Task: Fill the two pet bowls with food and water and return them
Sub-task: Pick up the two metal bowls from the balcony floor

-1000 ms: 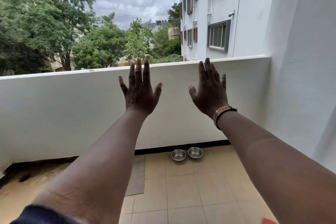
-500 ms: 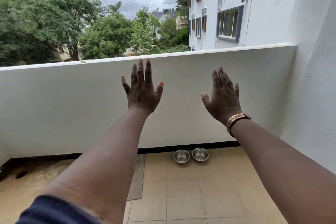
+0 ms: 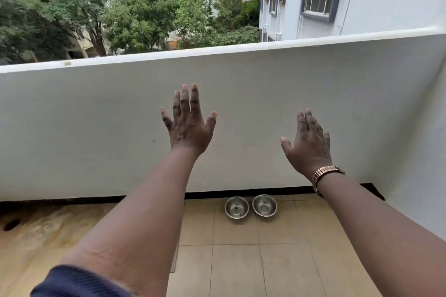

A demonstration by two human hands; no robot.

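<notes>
Two small steel pet bowls stand side by side on the tiled balcony floor against the foot of the parapet: the left bowl (image 3: 236, 207) and the right bowl (image 3: 264, 205). Both look empty. My left hand (image 3: 188, 123) is stretched out in front of me at arm's length, fingers straight and spread, holding nothing. My right hand (image 3: 309, 144), with a watch on its wrist, is likewise held out, fingers straight, empty and lower than the left. Both hands are high above the bowls and far from them.
A white parapet wall (image 3: 96, 128) closes the balcony ahead, and a white side wall (image 3: 422, 164) stands on the right. Beige floor tiles (image 3: 236, 267) lie between me and the bowls. On the left is a wet, stained floor strip with a drain hole (image 3: 10, 224).
The view has tilted down and moved closer to the parapet. Both hands have sunk lower in view, the right one further than the left; they stay empty.
</notes>
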